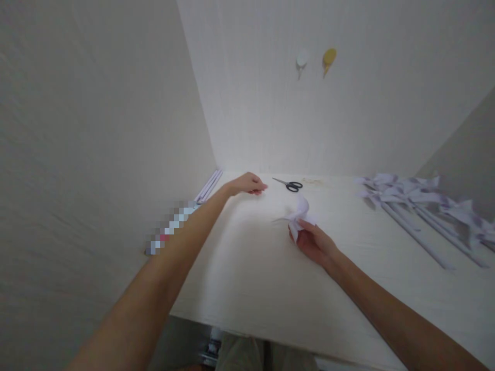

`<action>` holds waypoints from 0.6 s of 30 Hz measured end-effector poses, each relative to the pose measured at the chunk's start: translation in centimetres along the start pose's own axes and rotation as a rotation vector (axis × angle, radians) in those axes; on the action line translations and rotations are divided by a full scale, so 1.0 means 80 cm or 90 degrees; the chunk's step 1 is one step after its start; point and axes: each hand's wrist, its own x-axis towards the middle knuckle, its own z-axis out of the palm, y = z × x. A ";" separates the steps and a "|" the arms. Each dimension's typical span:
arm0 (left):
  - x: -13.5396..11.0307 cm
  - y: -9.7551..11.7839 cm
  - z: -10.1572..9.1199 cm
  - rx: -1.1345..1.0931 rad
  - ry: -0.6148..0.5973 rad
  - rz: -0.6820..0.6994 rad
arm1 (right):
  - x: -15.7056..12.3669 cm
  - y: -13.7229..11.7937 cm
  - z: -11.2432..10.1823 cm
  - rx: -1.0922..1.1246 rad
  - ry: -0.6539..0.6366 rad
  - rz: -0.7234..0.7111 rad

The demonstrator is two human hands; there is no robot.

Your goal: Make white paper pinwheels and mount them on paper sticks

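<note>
Grips a folded paper shape (300, 212) in the right hand (315, 245), just right of the frame's centre, with fingers closed round its lower end and the thumb on the near side. Holds it a little above the pale counter (251, 278), with lilac-white folds fanning upward and a thin point sticking out toward the left of the frame.

Reaches far forward with the left hand (249, 184), slightly left of centre, on an arm stretched long from the lower left corner. Rests curled fingertips on the counter close to the back wall. Cannot tell whether anything small is pinched between them.

Just to the right of that hand, and apart from it: black-handled scissors (288, 184), flat on the counter, with blades together and pointing toward the left of the frame. Well apart from the held paper, further up the frame.

At the right edge of the frame: a heap of paper pinwheels (417, 198) on long pale sticks, laid across the counter with heads toward the back wall and sticks slanting toward the lower right.

At the counter's far left corner, against the side wall: a few rolled paper sticks (209, 186) lying side by side.

High on the back wall, in the upper middle of the frame: a white hook (302, 59) and a yellow hook (329, 57), next to each other.
</note>
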 end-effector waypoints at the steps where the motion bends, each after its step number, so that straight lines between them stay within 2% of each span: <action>1: 0.009 -0.008 -0.019 0.166 0.098 -0.085 | 0.000 0.000 0.000 0.009 -0.003 0.002; 2: 0.016 -0.018 -0.036 0.237 0.154 -0.135 | 0.001 0.000 0.000 0.012 -0.011 0.004; 4: 0.025 -0.042 -0.060 0.316 0.217 -0.187 | 0.001 0.002 -0.001 0.006 -0.028 -0.005; 7: 0.029 -0.080 -0.077 0.395 0.250 -0.250 | 0.003 0.004 -0.002 -0.004 -0.049 -0.017; 12: 0.035 -0.125 -0.085 0.436 0.223 -0.316 | 0.005 0.005 -0.001 0.026 -0.059 0.020; 18: 0.049 -0.148 -0.088 0.421 0.183 -0.357 | 0.004 0.005 0.000 0.017 -0.055 0.027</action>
